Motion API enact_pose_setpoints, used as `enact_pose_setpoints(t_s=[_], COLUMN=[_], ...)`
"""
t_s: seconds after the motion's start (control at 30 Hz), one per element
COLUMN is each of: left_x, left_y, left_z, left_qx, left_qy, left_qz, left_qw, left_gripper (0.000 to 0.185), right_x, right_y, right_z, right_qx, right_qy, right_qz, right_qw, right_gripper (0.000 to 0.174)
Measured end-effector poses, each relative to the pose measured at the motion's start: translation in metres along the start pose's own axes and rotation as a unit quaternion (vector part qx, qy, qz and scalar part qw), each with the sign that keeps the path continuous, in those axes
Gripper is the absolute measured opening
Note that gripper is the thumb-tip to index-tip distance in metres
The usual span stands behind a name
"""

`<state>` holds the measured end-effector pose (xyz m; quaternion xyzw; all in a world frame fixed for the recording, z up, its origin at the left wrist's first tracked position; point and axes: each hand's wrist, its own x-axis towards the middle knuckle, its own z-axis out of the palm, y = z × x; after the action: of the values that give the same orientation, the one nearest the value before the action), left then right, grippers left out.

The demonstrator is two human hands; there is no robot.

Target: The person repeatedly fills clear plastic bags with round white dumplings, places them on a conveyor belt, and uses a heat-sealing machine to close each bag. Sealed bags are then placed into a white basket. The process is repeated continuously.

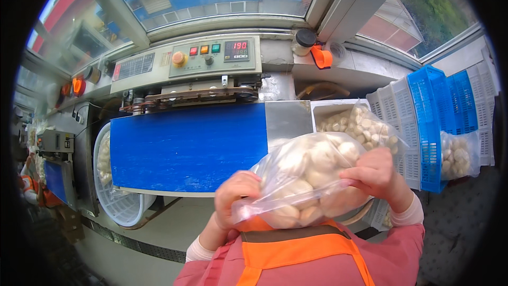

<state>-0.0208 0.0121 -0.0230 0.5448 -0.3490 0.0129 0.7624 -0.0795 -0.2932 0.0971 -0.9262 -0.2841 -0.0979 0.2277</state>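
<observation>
A clear plastic bag [305, 171] full of whitish rounded pieces, perhaps mushrooms, is held up close to my chest. My left hand [238, 194] pinches one corner of its near edge. The fingers of my right hand [371, 174] are closed on the other side of that edge. Beyond the bag lies the blue conveyor belt [186, 151], with a metal plate [289, 121] at its right end. Behind the belt stands a continuous band sealer [182, 63] with lit buttons and a red digital display.
To the right, a white box [317, 115] holds more filled bags [369, 127]. Blue plastic crates [430, 127] and white ones stand beside it. A white basket [127, 206] with bags sits left of the belt. A black-lidded jar [303, 41] and orange tape dispenser [322, 57] rest on the sill. Another person [43, 192] is far left.
</observation>
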Motion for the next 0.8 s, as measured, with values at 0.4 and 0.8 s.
enact_pose_setpoints(t_s=[0.4,0.8], left_x=[0.038,0.032], left_y=[0.030,-0.195], left_z=[-0.012,-0.012], left_qx=[-0.018,-0.001], left_qy=[-0.114,0.091], left_qz=[0.076,-0.379], left_qw=[0.990,0.921], left_gripper=[0.011,0.031], right_x=[-0.011,-0.004], right_y=[-0.085,0.180], right_z=[-0.043,0.135], right_qx=[-0.209,0.248], right_qy=[-0.016,-0.123], right_qz=[0.025,0.413], right_qw=[0.977,0.868], right_gripper=[0.013,0.019])
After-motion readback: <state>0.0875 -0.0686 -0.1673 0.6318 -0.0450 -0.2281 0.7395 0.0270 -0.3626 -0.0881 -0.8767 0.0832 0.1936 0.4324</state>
